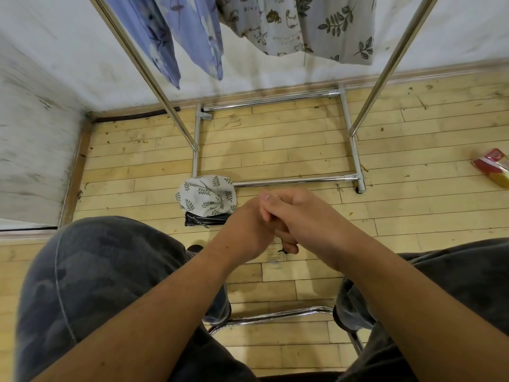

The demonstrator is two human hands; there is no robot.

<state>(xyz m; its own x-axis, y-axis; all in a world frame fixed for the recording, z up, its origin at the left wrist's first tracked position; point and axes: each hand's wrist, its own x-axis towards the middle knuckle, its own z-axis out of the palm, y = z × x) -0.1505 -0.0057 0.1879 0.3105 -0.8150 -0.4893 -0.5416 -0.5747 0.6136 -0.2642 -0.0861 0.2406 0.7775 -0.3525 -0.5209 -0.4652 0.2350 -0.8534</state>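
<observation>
Nearest the camera, the knees in dark trousers (96,271) spread to either side of a chrome chair frame (275,315), so the person seems to be seated. Both forearms reach forward and meet between the knees. The left hand (245,227) and right hand (303,213) are folded into each other above the floor (275,150), the right lying over the left, with the fingers (265,201) curled together. A small dark bit (283,251) shows under them, but I cannot tell whether either hand pinches it.

Just beyond the hands, and apart from them, a leaf-print cloth (206,195) lies bundled on the floor. It sits on top of some black hangers (205,219), against the near rail of the rack (297,181).

Farther off, a blue floral garment (176,31) and pale printed garments (289,23) already hang by the wall. The hanging looks mostly done, and this one cloth seems left to pick up, put on a hanger and hang on the rack. Neither hand is on it yet.
</observation>
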